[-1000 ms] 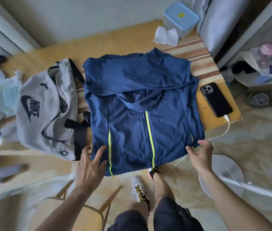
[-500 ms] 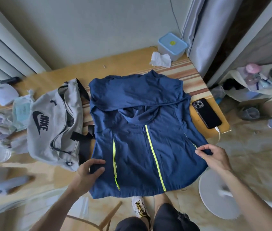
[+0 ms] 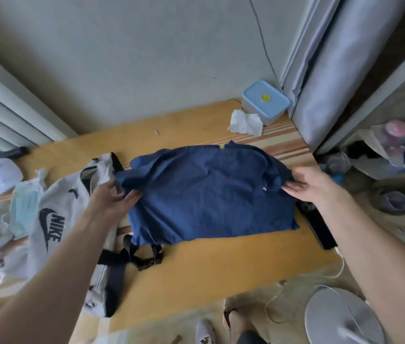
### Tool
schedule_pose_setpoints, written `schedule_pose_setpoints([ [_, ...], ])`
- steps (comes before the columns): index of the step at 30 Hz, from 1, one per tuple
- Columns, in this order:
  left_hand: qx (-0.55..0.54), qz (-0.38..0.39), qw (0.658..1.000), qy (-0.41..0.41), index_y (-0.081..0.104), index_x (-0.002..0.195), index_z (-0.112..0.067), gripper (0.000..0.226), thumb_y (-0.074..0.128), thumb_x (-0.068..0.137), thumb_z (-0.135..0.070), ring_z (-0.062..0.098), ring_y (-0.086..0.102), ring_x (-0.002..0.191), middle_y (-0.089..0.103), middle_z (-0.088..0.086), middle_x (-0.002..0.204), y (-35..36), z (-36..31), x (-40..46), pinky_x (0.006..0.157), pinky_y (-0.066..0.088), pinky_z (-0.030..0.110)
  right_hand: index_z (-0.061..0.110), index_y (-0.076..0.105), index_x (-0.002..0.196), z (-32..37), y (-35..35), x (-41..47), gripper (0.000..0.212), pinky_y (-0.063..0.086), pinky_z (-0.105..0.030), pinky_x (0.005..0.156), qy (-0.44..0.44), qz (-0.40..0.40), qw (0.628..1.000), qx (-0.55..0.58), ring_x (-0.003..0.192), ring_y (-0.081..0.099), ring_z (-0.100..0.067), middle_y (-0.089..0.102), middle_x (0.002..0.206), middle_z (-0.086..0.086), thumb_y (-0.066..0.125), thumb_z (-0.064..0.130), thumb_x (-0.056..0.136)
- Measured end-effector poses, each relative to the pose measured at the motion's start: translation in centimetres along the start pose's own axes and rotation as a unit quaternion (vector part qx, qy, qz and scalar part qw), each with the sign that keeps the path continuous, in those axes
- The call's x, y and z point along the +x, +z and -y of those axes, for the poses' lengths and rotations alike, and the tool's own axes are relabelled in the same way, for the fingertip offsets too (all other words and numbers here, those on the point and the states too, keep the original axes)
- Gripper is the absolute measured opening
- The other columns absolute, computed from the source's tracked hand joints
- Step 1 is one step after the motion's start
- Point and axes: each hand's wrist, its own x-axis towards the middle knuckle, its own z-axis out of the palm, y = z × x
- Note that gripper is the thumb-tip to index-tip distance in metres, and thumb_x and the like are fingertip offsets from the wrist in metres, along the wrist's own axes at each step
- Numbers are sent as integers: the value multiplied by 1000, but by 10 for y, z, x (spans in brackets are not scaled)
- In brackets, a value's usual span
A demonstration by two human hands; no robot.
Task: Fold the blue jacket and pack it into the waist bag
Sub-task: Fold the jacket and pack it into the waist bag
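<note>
The blue jacket (image 3: 208, 197) lies on the wooden table (image 3: 208, 269), folded in half so its plain back faces up and the yellow zips are hidden. My left hand (image 3: 112, 197) grips the jacket's folded hem at its far left corner. My right hand (image 3: 308, 184) pinches the far right corner of the same edge. The grey waist bag (image 3: 70, 219) with a black logo lies just left of the jacket, its black strap and buckle (image 3: 142, 256) trailing under the jacket's near edge.
A blue-lidded box (image 3: 265, 101) and a crumpled tissue (image 3: 246, 122) sit at the table's back right. A black phone (image 3: 318, 227) on a white cable lies partly under the jacket's right side. Clutter fills the left end. A white fan base (image 3: 342, 316) stands on the floor.
Both hands took the jacket's bottom hem and carried it away from me over the upper half, folding the jacket in two. The front zips are now covered.
</note>
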Motion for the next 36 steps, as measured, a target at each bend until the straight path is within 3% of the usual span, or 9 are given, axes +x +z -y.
schedule_pose_setpoints([
  [2,9,-48,999,15,36,148,0,63,58,99,-32,28,59,128,50,16,139,22,-2,26,110,45,39,7,61,105,3,20,21,17,52,-33,81,-52,-26,996,-67,95,60,-24,63,96,-9,61,19,93],
  [4,121,-93,985,78,43,146,-16,59,63,94,-39,25,56,128,50,6,141,37,5,43,110,44,38,9,64,106,-6,35,35,34,51,-34,74,-180,-86,953,-226,93,59,-23,63,101,-5,71,25,77],
  [10,564,-237,757,228,42,144,-25,82,76,75,-53,29,51,131,57,5,137,23,55,59,107,46,53,21,49,145,-87,82,42,54,36,-44,114,-519,68,588,-617,146,35,-32,44,156,-11,52,47,99],
  [14,593,-266,740,174,38,143,-14,86,79,77,-50,35,47,132,48,14,140,9,74,60,108,43,52,27,26,159,-126,113,61,72,23,-49,122,-473,127,479,-729,155,12,-35,16,169,-11,30,64,97],
  [21,526,-264,803,95,44,140,-13,82,83,75,-46,33,58,122,60,11,134,-15,70,78,97,52,47,18,24,160,-142,135,62,77,23,-53,122,-433,86,449,-777,155,8,-40,8,169,-16,51,51,96],
  [25,546,-285,778,125,42,143,-19,96,81,67,-61,35,51,132,51,11,141,-15,66,85,105,47,52,12,50,145,-165,142,27,60,51,-47,95,-487,34,475,-732,124,52,-38,50,144,-18,63,37,92],
  [29,599,-275,729,185,59,118,-16,57,78,76,-50,39,65,109,71,10,114,-7,59,88,86,54,47,14,56,138,-176,146,33,55,53,-42,83,-455,29,464,-760,108,56,-33,56,136,-12,64,40,91],
  [33,576,-217,751,241,67,93,-16,26,73,83,-40,31,68,96,73,1,92,13,44,71,83,55,44,14,60,133,-176,155,34,49,54,-43,82,-429,36,500,-752,107,55,-32,55,134,-10,62,40,91],
  [36,544,-109,782,285,65,90,-17,29,73,82,-44,19,68,88,73,-2,89,50,36,40,82,57,47,18,58,138,-162,150,33,49,52,-40,93,-401,78,586,-700,119,51,-28,54,137,-3,54,43,97],
])
